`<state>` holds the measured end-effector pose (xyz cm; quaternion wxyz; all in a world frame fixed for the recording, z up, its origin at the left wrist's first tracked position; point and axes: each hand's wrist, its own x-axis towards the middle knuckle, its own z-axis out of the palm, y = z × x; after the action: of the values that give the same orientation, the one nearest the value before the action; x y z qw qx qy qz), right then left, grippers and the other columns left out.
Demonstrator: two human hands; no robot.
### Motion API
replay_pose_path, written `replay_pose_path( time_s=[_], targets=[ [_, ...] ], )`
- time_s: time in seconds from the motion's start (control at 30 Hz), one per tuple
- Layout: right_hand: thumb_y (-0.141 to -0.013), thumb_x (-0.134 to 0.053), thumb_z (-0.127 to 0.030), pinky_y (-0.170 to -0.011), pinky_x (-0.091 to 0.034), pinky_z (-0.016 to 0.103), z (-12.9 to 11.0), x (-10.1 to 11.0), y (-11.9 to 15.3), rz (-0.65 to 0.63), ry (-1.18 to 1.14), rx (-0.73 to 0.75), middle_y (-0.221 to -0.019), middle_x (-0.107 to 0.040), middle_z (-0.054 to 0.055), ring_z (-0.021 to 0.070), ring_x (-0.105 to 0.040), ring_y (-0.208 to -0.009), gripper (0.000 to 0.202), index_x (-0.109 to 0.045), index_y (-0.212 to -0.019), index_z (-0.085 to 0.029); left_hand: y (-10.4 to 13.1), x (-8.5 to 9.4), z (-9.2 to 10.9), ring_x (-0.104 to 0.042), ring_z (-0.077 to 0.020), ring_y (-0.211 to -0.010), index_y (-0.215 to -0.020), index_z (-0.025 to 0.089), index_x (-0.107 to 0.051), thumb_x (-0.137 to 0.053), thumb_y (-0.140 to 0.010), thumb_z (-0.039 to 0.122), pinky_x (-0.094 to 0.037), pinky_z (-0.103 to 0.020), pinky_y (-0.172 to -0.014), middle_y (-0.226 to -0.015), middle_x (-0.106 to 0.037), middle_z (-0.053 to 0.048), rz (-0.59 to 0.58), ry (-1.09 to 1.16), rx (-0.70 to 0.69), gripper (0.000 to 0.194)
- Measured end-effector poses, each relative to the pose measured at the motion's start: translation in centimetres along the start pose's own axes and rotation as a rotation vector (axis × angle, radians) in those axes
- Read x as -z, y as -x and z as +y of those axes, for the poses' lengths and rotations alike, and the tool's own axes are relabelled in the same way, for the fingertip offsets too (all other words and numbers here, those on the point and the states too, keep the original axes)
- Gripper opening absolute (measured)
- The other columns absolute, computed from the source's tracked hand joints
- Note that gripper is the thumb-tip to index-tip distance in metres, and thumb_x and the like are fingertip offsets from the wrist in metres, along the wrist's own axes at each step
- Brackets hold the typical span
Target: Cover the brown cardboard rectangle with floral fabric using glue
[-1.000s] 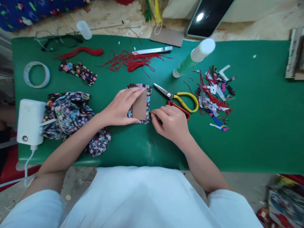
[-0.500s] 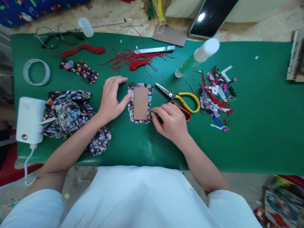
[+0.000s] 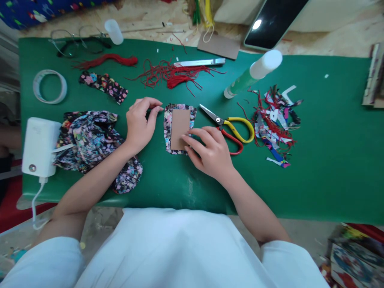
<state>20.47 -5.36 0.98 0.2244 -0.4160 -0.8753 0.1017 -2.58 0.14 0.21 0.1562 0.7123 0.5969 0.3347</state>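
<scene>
A brown cardboard rectangle [image 3: 180, 124] lies on a slightly larger piece of dark floral fabric [image 3: 168, 134], whose frayed border shows round it. My right hand [image 3: 210, 152] is over the lower right of the cardboard, fingers apart, fingertips at its surface. Left of the fabric, my left hand [image 3: 141, 122] has thumb and forefinger brought together near its upper left corner; anything between them is too small to make out. Scissors [image 3: 223, 122] with yellow and red handles lie just right of the fabric, partly behind my right hand.
Beyond my hands are red threads [image 3: 177, 76], a metal cutter [image 3: 201, 62] and an upright glue stick [image 3: 253, 74]. Scraps [image 3: 276, 124] lie right; crumpled floral fabric [image 3: 93, 138], a white power bank [image 3: 40, 146] and a tape roll [image 3: 49, 87] are left.
My right hand has moved left from the fabric's edge onto the cardboard. My left thumb has come off the fabric and closed toward the forefinger. The whole view has shifted slightly.
</scene>
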Motion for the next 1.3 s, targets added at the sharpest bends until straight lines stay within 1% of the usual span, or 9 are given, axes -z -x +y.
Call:
replay_pose_path(
  time_s=[0.17,0.3,0.4,0.6,0.73,0.87,1.03,1.17,1.3],
  targets=[
    [-0.1,-0.046,-0.034,-0.11,-0.04,0.045,-0.8,-0.6,-0.1,-0.138,-0.028,0.03,-0.146,-0.054,0.013,0.0265,-0.045,-0.14,0.043,-0.055,-0.138,-0.016,0.1,0.0,0.0,-0.066,-0.0212,-0.093,-0.099,0.026,-0.064,-0.043,-0.101,0.042,-0.051,-0.039,-0.087,-0.088,-0.074,-0.001,0.009,-0.018,-0.022,0.026],
    [-0.099,-0.046,-0.027,-0.111,-0.042,0.044,-1.3,-1.2,-0.4,-0.12,-0.06,-0.02,-0.142,-0.057,0.016,0.0268,-0.049,-0.137,0.04,-0.06,-0.133,-0.01,0.2,-0.5,-0.8,-0.06,-0.0258,-0.106,-0.109,0.027,-0.061,-0.047,-0.097,0.047,-0.05,-0.045,-0.092,-0.107,-0.069,-0.006,0.051,-0.108,-0.121,0.027],
    [-0.098,-0.048,-0.026,-0.109,-0.044,0.044,-1.1,-1.5,-0.6,-0.077,-0.051,0.003,-0.136,-0.062,0.014,0.0272,-0.055,-0.131,0.036,-0.065,-0.125,-0.011,0.2,-1.1,-1.2,-0.056,-0.029,-0.108,-0.104,0.026,-0.06,-0.054,-0.093,0.05,-0.049,-0.049,-0.092,-0.109,-0.066,-0.008,0.028,-0.189,-0.169,0.027],
    [-0.096,-0.05,-0.031,-0.11,-0.042,0.045,-0.5,-1.7,-0.5,-0.016,-0.1,0.034,-0.139,-0.059,0.015,0.0272,-0.052,-0.133,0.037,-0.061,-0.128,-0.014,-0.5,-2.7,-0.9,-0.055,-0.033,-0.105,-0.082,0.023,-0.06,-0.062,-0.088,0.045,-0.047,-0.056,-0.09,-0.104,-0.067,-0.009,0.007,-0.183,-0.071,0.023],
    [-0.096,-0.047,-0.031,-0.114,-0.038,0.049,-0.4,-2.0,-1.1,0.06,-0.131,-0.138,-0.148,-0.049,0.019,0.028,-0.042,-0.141,0.047,-0.048,-0.14,-0.013,-0.8,-2.7,0.0,-0.061,-0.026,-0.098,-0.089,0.023,-0.055,-0.05,-0.095,0.046,-0.049,-0.046,-0.087,-0.098,-0.068,-0.007,-0.052,-0.005,-0.074,0.024],
    [-0.092,-0.053,-0.041,-0.118,-0.032,0.052,0.2,-2.8,-1.9,0.096,-0.108,-0.257,-0.153,-0.039,0.023,0.0324,-0.035,-0.145,0.067,-0.035,-0.147,-0.009,-0.6,-2.1,0.9,-0.06,-0.0164,-0.069,-0.091,0.026,-0.048,-0.042,-0.097,0.056,-0.049,-0.034,-0.068,-0.081,-0.06,-0.001,-0.083,0.235,-0.008,0.031],
    [-0.085,-0.063,-0.046,-0.117,-0.034,0.052,0.9,-3.4,-2.4,0.171,-0.283,-0.31,-0.152,-0.039,0.024,0.0333,-0.038,-0.143,0.082,-0.026,-0.149,-0.01,-0.4,-2.2,1.5,-0.061,-0.0126,-0.074,-0.088,0.024,-0.044,-0.063,-0.082,0.065,-0.049,-0.025,-0.065,-0.083,-0.054,0.001,-0.047,0.661,0.115,0.045],
    [-0.076,-0.073,-0.042,-0.102,-0.05,0.046,0.5,-2.8,-2.9,0.249,-0.531,-0.413,-0.134,-0.057,0.019,0.0301,-0.061,-0.118,0.086,-0.03,-0.145,-0.013,-0.2,-2.0,2.5,-0.064,-0.0092,-0.076,-0.092,0.022,-0.046,-0.087,-0.06,0.042,-0.052,-0.019,-0.069,-0.084,-0.058,0.004,-0.039,0.913,0.244,0.056],
    [-0.07,-0.078,-0.041,-0.08,-0.057,0.037,-0.5,-2.4,-3.4,0.245,-0.87,-0.558,-0.108,-0.069,0.01,0.0237,-0.068,-0.09,0.081,-0.038,-0.136,-0.019,0.4,-0.9,4.0,-0.061,-0.0058,-0.064,-0.091,0.021,-0.048,-0.08,-0.057,0.018,-0.05,-0.016,-0.065,-0.072,-0.06,0.008,-0.069,0.928,0.405,0.047]
  ],
)
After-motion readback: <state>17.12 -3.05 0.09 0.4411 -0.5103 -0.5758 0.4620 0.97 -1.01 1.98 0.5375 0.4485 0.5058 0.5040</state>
